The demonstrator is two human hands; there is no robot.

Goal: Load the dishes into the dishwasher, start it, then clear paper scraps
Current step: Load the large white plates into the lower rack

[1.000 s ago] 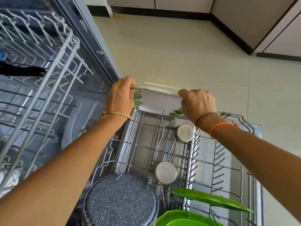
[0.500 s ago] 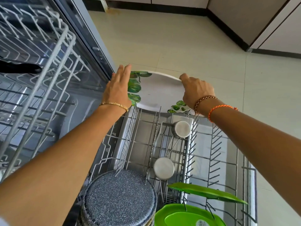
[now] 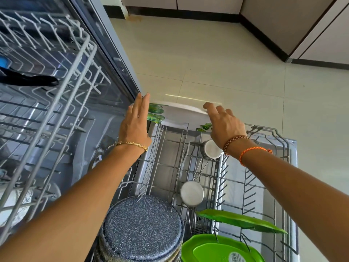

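Now, left to right across the open dishwasher:

Upper rack (image 3: 56, 76): pulled out at the left, white wire, with a black utensil (image 3: 28, 80) lying in it; keep the elbow clear of its edge while working below.

Left hand (image 3: 137, 121): fingers straight and together, flat against the left edge of the plate, steadying and not gripping it. Good placement likely means holding it there until the plate stands by itself.

Leaf-patterned plate (image 3: 181, 114): the thing in hand, standing on edge at the far end of the lower rack (image 3: 272, 186), tipped a little; whether its rim sits fully between the tines is hidden by the rack wall. Ease it down until it stops, then test for wobble.

Right hand (image 3: 224, 123): fingers loosely spread and apart, the fingertips at or just over the plate's right rim; actual contact cannot be told. It clamps on nothing.

Steel cups (image 3: 211, 149): two, mouth down in the middle lane; the plate must not lean back on the farther one.

Speckled pan (image 3: 140, 227): upturned at the near left.

Green plates (image 3: 239, 221): at the near right, one slotted on edge.

Progress: loading seems partly done; starting and the paper scraps remain.
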